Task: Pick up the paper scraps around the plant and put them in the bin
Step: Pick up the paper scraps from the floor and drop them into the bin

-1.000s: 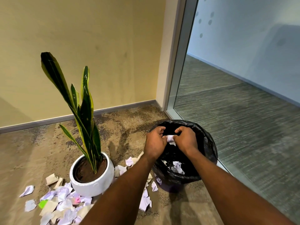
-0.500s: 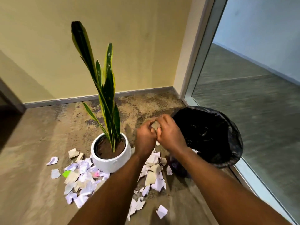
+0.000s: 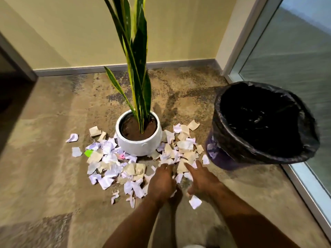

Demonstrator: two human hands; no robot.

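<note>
Paper scraps (image 3: pixel 186 145), torn white and beige, ringing a round white plant pot (image 3: pixel 138 146).
Left hand (image 3: pixel 162 179) and right hand (image 3: pixel 201 179) reach into them, fingers spread, gripping nothing; black-lined bin (image 3: pixel 232 147) stands just beside.

The plant (image 3: pixel 138 68) bore dark green leaves edged with yellow stripes, and it stood in a plain white pot (image 3: pixel 138 145) filled with brown soil (image 3: pixel 132 129). The paper scraps (image 3: pixel 107 158) around it were mostly white with a faint lilac cast, mixed with tan and beige pieces. One bright green scrap (image 3: pixel 88 153) and one pink scrap (image 3: pixel 122 156) lay among those left of the pot. The bin (image 3: pixel 220 160) was dark purple, lined with a glossy black bag (image 3: pixel 225 136). The carpet (image 3: pixel 44 158) was sandy tan, mottled with dark brown speckled patches towards the far wall (image 3: pixel 71 33), which was pale yellow. Its skirting (image 3: pixel 80 70) was grey, and the floor seen through the glass panel (image 3: pixel 295 59) on the right was grey with fine stripes.
</note>
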